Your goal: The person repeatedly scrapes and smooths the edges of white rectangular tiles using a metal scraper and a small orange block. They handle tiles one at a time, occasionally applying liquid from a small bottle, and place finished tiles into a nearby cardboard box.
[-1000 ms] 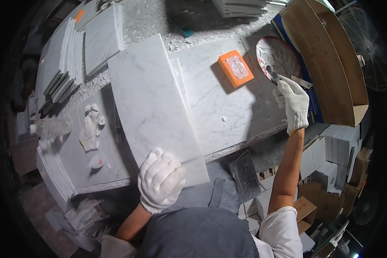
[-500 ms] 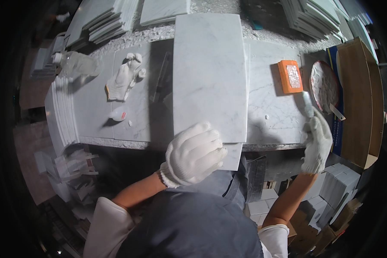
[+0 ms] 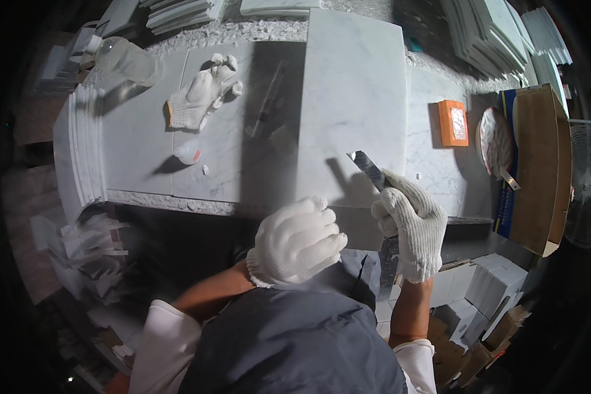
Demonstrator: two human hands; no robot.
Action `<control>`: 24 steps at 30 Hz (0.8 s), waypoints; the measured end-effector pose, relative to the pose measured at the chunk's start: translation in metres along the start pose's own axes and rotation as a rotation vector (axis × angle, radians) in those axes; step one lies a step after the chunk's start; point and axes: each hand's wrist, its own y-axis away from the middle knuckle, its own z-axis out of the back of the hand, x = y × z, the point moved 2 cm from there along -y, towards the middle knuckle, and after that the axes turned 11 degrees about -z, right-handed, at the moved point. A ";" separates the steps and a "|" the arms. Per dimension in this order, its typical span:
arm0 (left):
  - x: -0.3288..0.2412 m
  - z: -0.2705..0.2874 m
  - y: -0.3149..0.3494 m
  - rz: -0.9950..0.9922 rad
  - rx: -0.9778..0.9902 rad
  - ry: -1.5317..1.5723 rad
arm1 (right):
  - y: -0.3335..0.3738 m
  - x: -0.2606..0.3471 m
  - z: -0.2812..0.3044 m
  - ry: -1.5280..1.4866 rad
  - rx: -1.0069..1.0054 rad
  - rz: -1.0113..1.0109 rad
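Observation:
A long pale marble slab (image 3: 351, 98) with faint grey veining lies across the worktable, its near end toward me. My left hand (image 3: 299, 240), in a white knitted glove, rests over the slab's near-left corner with its fingers together and loosely extended. Also gloved, my right hand (image 3: 414, 226) is closed around a flat metal blade (image 3: 369, 172), held over the slab's near right part. A small white dab shows at the blade's tip. The blade casts a shadow on the slab; the lower end of the tool is hidden in the glove.
An orange block-shaped packet (image 3: 453, 123) and a round dish of white paste (image 3: 494, 141) lie to the right, before a cardboard box (image 3: 538, 171). On the left are a spare glove (image 3: 200, 98), a clear bottle (image 3: 128, 60) and a small white container (image 3: 188, 153). Stacked slabs (image 3: 482, 39) stand behind.
My right hand has moved left from beside the orange packet and paste dish to over the slab, bringing the blade along. The view has shifted; my left hand stays by the slab's near end.

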 end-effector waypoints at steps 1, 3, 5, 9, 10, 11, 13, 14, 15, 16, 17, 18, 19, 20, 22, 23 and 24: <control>0.000 -0.001 0.004 -0.027 -0.087 -0.013 | 0.000 0.000 -0.004 0.024 -0.011 -0.002; 0.000 -0.006 0.013 -0.040 -0.184 -0.063 | 0.000 -0.001 -0.012 0.068 -0.023 0.038; 0.000 -0.010 0.019 -0.053 -0.259 -0.087 | -0.001 -0.002 -0.018 0.113 -0.016 0.146; 0.001 -0.012 0.024 -0.042 -0.241 -0.045 | -0.005 -0.008 -0.024 0.272 -0.057 0.315; 0.001 -0.010 0.024 -0.045 -0.249 -0.024 | -0.005 -0.008 -0.024 0.364 -0.088 0.395; 0.001 -0.009 0.023 -0.045 -0.232 -0.002 | -0.005 -0.009 -0.025 0.455 -0.117 0.475; 0.001 -0.005 0.022 -0.056 -0.248 -0.007 | -0.003 -0.008 -0.026 0.543 -0.156 0.651; 0.001 -0.004 0.022 -0.047 -0.219 -0.005 | -0.001 -0.007 -0.026 0.603 -0.200 0.725; 0.001 -0.003 0.022 -0.044 -0.217 0.003 | 0.000 -0.006 -0.026 0.557 -0.203 0.711; 0.002 -0.002 0.023 -0.029 -0.190 0.016 | 0.001 -0.006 -0.025 0.527 -0.233 0.682; 0.003 0.000 0.024 -0.009 -0.169 0.034 | 0.002 -0.006 -0.024 0.498 -0.262 0.653; 0.004 0.003 0.027 -0.016 -0.239 -0.007 | 0.002 -0.007 -0.021 0.320 -0.235 0.502; 0.005 0.008 0.031 -0.018 -0.314 -0.043 | 0.003 -0.008 -0.016 0.143 -0.206 0.349; 0.007 0.011 0.036 -0.027 -0.366 -0.085 | 0.005 -0.010 -0.012 -0.013 -0.143 0.228; 0.015 0.020 0.052 0.017 -0.397 -0.153 | 0.004 -0.009 -0.003 0.024 -0.051 0.247; 0.018 0.025 0.062 0.114 -0.373 -0.193 | 0.002 -0.009 0.001 -0.049 0.069 0.230; 0.023 0.032 0.074 0.226 -0.332 -0.227 | 0.006 -0.015 0.006 -0.317 0.224 0.047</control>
